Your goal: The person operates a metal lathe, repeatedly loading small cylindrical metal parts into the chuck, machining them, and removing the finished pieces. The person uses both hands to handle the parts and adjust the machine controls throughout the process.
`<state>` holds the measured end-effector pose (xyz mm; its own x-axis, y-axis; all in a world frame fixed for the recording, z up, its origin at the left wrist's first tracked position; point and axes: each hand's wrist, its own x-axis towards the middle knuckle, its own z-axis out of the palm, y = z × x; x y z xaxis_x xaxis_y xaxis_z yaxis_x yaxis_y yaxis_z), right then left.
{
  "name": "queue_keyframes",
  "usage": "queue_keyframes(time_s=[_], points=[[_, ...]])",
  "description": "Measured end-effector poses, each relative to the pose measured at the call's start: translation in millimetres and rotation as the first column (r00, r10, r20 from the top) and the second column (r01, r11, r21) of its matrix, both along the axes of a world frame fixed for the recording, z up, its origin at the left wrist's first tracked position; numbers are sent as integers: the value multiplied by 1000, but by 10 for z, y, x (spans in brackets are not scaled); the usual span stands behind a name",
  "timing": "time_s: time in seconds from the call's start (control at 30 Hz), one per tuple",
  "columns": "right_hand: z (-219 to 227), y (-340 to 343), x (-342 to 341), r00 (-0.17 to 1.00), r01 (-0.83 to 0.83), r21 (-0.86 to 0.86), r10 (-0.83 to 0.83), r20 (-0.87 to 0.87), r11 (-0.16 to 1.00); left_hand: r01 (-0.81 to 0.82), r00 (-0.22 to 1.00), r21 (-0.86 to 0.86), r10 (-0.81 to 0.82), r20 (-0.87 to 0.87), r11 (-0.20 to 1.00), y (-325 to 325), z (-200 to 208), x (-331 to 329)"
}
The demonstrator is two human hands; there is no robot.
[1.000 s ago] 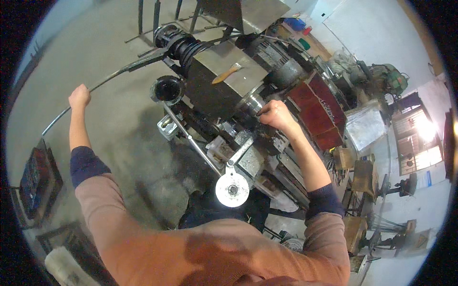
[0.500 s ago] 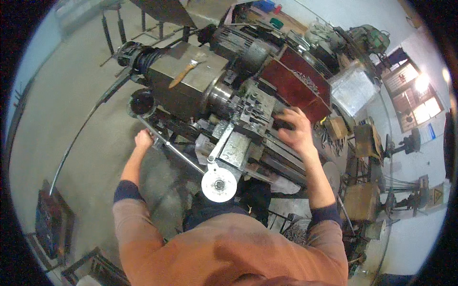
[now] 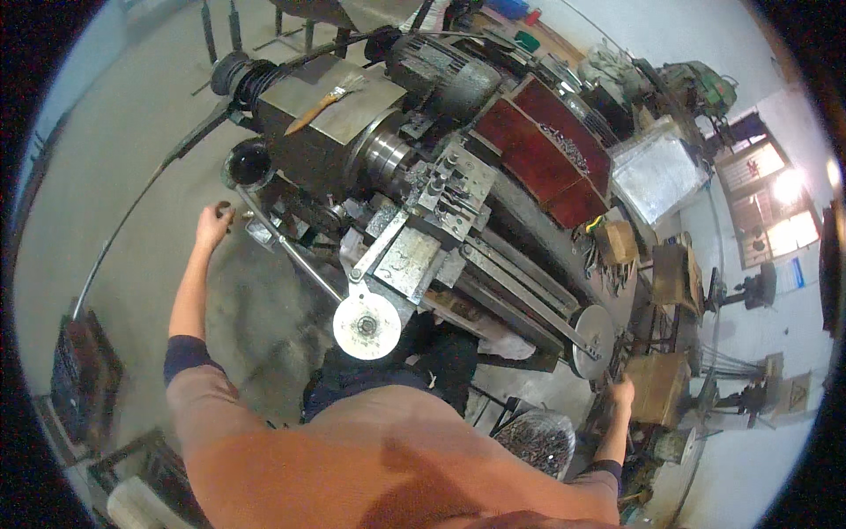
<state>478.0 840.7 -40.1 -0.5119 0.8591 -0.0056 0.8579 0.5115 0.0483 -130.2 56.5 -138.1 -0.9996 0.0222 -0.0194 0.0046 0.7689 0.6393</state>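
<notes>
My left hand (image 3: 214, 224) hovers left of a lathe, its fingers loosely curled and apart, with nothing seen in them. Close by are a long metal lever (image 3: 284, 236) and a small shiny metal piece (image 3: 263, 233). At the lathe's right end, my right hand (image 3: 622, 391) is closed just beyond a round handwheel (image 3: 592, 342); what it grips is hidden. Between my arms sit the lathe's chuck (image 3: 388, 157), the tool post (image 3: 451, 189) and a pale round dial (image 3: 367, 325) at the front.
A wooden-handled brush (image 3: 315, 112) lies on the headstock (image 3: 330, 88). Behind the bed stands a dark red tray (image 3: 538, 159) holding small metal parts. A tub of metal pieces (image 3: 536, 441) is beside me at lower right. Hand tools lie near a cardboard box (image 3: 615, 242).
My right hand has left the tool post area and moved right and nearer, past the handwheel. My left hand has drawn away from the lever, up and left. The view has shifted slightly.
</notes>
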Motion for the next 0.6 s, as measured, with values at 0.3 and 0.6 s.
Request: queue_keyframes(time_s=[0.3,0.6], points=[[-568,142,975,923,338,46,-341,179,940,-308,945,632,306,116,711,905,272,59],[-578,-1216,776,853,521,70,-516,-75,851,-368,915,727,364,173,580,1233,-135,-136]])
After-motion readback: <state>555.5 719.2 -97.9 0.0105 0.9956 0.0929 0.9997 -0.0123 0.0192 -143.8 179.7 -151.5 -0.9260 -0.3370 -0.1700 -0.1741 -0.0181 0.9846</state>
